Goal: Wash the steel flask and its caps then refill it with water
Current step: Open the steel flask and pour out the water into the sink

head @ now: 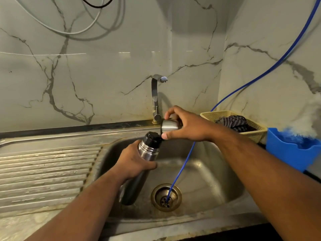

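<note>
I have the flask (147, 150) in my left hand (133, 162), fingers and thumb wrapped round its upper body just below the ribbed neck. It hangs tilted over the left half of the sink (208, 174), base toward the near-left corner of the basin and mouth leaning up toward the back rim. My right hand (187, 127) pinches the outer cap (169, 126) between thumb and fingers. The cap lies on its side just beside the flask's top, apart from the threads as far as I can tell. The black inner cap (152, 138) sits on the neck.

I judge this to be the opening step: the outer cap is off, the inner one is not yet unscrewed, and no washing has begun. I see no water coming from the tap (155, 96) at the back rim.

Next I would need to free my right hand by setting the outer cap down, perhaps on the drainboard (43, 167) at the left. Then I would twist the inner cap off while my left hand holds the flask firm. A blue tube (182, 167) runs down across the basin into the drain (166, 197), so I would keep my hands from snagging it.

At the back-right corner of the counter stands a basket (225, 114) with a striped cloth (234, 122) in it, and a blue tub (286, 153) sits beside it.
</note>
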